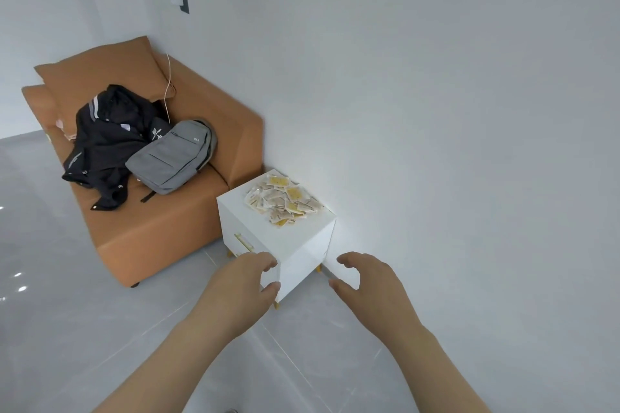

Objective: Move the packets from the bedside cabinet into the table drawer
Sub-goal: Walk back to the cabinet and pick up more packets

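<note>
A heap of several small yellow and beige packets [283, 200] lies on top of a white bedside cabinet [295, 246] that stands on short yellow legs against the wall. Both my hands reach out in front of the cabinet, nearer to me than the packets. My left hand [246, 278] hovers over the cabinet's near corner with loosely curled fingers and holds nothing. My right hand [364, 278] hangs to the right of the cabinet, fingers also loosely curled and empty. The table drawer is not in view.
An orange armchair [161, 221] stands left of the cabinet, with a black jacket [104, 144] and a grey backpack [171, 157] on its seat. A white wall runs behind and to the right. Grey tiled floor [100, 329] spreads below.
</note>
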The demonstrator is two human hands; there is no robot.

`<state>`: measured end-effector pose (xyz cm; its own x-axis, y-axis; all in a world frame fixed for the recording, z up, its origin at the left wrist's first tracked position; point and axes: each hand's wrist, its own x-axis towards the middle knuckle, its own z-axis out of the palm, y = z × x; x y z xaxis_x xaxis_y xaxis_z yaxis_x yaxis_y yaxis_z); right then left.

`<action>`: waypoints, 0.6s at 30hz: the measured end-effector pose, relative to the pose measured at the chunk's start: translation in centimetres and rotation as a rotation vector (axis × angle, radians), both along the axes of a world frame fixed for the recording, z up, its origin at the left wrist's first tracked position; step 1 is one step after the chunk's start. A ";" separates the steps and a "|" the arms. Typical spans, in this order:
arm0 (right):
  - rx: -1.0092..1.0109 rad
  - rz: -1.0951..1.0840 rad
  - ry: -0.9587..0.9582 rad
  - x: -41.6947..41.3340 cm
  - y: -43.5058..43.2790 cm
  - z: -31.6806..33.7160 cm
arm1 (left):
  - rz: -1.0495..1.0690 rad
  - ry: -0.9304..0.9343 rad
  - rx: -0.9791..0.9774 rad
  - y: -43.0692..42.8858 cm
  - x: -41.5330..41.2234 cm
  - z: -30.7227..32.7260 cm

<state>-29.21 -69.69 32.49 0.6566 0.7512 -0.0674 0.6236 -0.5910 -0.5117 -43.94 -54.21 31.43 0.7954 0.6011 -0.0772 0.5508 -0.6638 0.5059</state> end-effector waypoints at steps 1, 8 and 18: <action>-0.007 -0.003 0.004 0.7 1.9 -0.2 | 0.002 -0.004 -0.003 2.0 0.7 -0.2; -0.072 -0.068 0.052 4.4 13.3 -1.0 | -0.039 0.020 -0.027 15.2 5.2 -1.0; -0.102 -0.155 0.090 12.6 24.5 -3.2 | -0.100 0.049 -0.105 26.9 14.1 -3.1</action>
